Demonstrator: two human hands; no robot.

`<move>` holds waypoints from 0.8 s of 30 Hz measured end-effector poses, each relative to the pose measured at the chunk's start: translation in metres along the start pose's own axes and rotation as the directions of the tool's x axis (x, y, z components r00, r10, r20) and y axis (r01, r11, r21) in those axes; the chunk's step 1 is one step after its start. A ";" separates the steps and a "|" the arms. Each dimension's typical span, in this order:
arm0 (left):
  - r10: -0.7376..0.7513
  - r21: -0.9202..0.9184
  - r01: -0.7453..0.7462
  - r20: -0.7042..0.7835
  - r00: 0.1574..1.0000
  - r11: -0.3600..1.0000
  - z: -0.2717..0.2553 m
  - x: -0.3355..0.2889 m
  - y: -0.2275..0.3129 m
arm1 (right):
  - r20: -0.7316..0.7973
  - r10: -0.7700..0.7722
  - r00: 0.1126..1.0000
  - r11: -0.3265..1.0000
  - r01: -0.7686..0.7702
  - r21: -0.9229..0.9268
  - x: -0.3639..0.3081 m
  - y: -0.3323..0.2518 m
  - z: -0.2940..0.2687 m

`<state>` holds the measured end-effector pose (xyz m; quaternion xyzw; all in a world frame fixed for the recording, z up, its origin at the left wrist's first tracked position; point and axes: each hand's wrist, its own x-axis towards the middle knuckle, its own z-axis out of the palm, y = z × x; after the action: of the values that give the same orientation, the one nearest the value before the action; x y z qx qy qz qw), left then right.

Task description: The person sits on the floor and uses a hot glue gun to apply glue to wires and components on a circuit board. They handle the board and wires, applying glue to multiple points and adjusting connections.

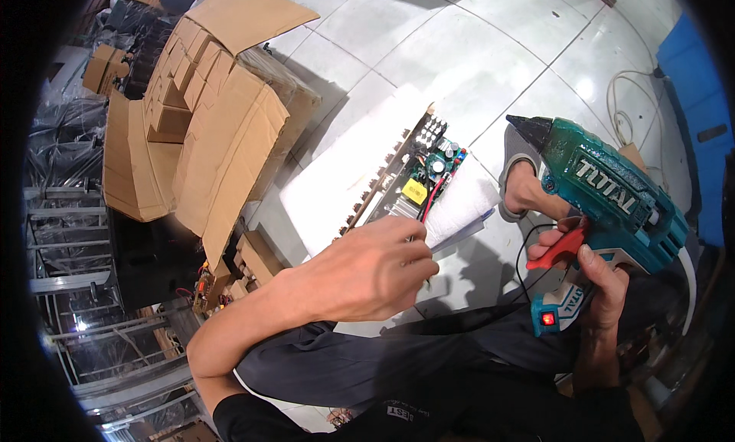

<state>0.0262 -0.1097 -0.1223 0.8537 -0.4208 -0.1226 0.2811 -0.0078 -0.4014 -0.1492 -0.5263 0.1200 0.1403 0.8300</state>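
Observation:
My right hand (605, 285) grips a teal hot glue gun (612, 189) by its handle, with fingers at the red trigger. A red switch glows at the handle's base, and the black nozzle points up and left. My left hand (383, 270) is closed, fingers curled in, just in front of a green circuit board (438, 166). Whatever its fingers may pinch is too small to make out. The board carries a yellow transformer, capacitors and red wires. Beside it runs a long brown-edged strip (383, 178). Both lie on a white foam sheet (321, 189), partly hidden by my left hand.
An open cardboard box (237, 136) full of small brown boxes stands at the left, near metal racks (69, 281). A slippered foot (521, 185) rests on the tiled floor (490, 52) beside the glue gun. A pale cable (624, 97) and a blue container (697, 120) are at the right.

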 end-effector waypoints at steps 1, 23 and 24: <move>-0.030 -0.022 0.029 -0.058 0.998 0.999 0.002 0.000 0.001 | 0.002 -0.002 1.000 1.000 0.002 -0.003 0.000 0.000 0.000; -0.753 -0.294 0.693 -0.257 0.605 0.658 0.020 0.048 -0.009 | 0.022 0.027 0.999 0.995 -0.029 0.098 0.000 0.002 0.000; -0.761 -0.327 0.688 -0.263 0.592 0.648 0.020 0.049 -0.008 | 0.021 0.026 0.999 0.995 -0.028 0.099 0.000 0.002 0.000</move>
<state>0.0525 -0.1518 -0.1423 0.9260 0.0411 -0.0996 0.3619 -0.0089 -0.4012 -0.1506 -0.4814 0.1256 0.1504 0.8543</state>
